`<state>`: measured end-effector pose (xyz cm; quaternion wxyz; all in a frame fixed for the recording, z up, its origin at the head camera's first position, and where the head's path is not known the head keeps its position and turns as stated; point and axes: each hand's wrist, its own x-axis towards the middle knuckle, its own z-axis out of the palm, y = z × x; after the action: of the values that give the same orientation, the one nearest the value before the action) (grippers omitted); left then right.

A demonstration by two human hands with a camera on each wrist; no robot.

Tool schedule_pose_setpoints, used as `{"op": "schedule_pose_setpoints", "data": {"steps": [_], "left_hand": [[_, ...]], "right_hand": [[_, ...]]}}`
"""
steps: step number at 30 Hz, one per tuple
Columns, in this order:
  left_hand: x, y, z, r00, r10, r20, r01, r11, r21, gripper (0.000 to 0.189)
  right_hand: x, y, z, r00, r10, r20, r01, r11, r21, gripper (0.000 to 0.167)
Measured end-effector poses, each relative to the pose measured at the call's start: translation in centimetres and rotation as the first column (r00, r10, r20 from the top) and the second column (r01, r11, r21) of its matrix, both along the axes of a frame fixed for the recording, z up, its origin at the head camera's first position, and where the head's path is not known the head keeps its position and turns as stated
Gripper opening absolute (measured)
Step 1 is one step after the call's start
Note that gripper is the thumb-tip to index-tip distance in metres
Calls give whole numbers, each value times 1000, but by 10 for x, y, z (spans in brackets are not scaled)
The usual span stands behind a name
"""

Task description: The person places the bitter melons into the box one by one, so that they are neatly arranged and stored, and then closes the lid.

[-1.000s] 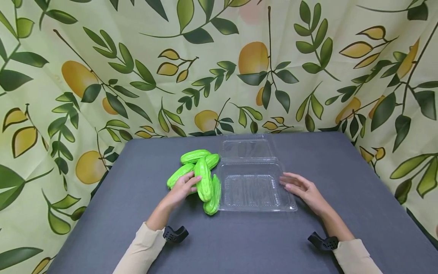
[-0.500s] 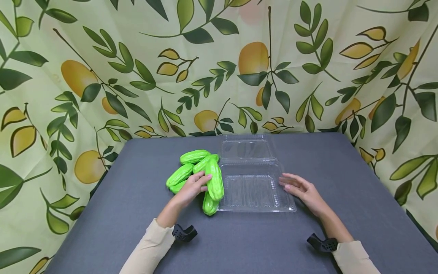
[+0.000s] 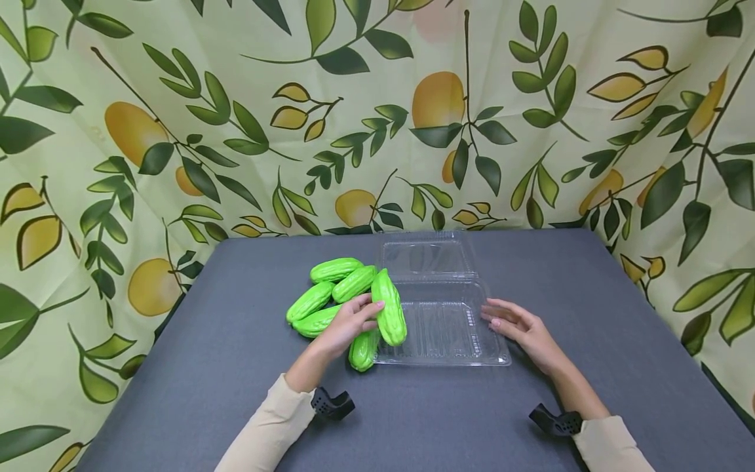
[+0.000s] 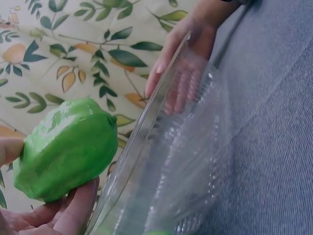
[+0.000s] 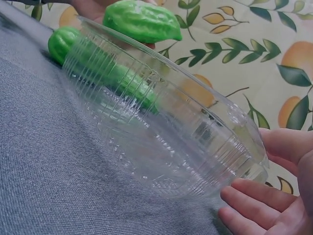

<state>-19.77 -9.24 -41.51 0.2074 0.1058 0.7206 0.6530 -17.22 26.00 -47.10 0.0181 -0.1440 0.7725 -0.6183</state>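
My left hand [image 3: 350, 322] pinches a bright green bitter melon [image 3: 390, 308] between thumb and fingers, and holds it over the left side of a clear plastic clamshell box [image 3: 439, 357]. From the left wrist view, the ridged melon [image 4: 68, 147] is up above the box's rim, with the thumb on one side and fingers beneath. Several more bitter melons [image 3: 309, 301] lie on the table left of the box. At the box's right wall, my right hand [image 3: 525, 328] rests with loosely extended fingers; in the right wrist view its fingertips [image 5: 232, 193] are at the box's outer side.
The box's hinged lid [image 3: 427, 255] lies opened backward, away from me. One bitter melon [image 3: 362, 351] lies close against the box's left front corner. A grey cloth covers the table [image 3: 448, 419], and a leaf-and-fruit patterned curtain [image 3: 377, 131] hangs behind it.
My left hand has carried the held bitter melon rightward, from over the pile to above the box's left part. My right hand has stayed at the box's right side.
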Motion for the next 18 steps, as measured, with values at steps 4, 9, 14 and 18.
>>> {"op": "schedule_pose_setpoints", "data": {"steps": [4, 9, 14, 18], "left_hand": [[0, 9, 0, 1000, 13, -10, -13, 1000, -5, 55], [-2, 24, 1, 1000, 3, -5, -3, 1000, 23, 53], [-1, 39, 3, 999, -32, -8, 33, 999, 16, 55], [0, 51, 5, 998, -63, 9, 63, 998, 7, 56]], "right_hand": [[0, 0, 2, 1000, 7, -22, -7, 1000, 4, 46], [-5, 3, 6, 998, 7, -63, -4, 999, 39, 42], [-9, 5, 9, 998, 30, -47, -27, 998, 59, 43], [-9, 7, 11, 998, 56, -34, -54, 997, 55, 44]]}}
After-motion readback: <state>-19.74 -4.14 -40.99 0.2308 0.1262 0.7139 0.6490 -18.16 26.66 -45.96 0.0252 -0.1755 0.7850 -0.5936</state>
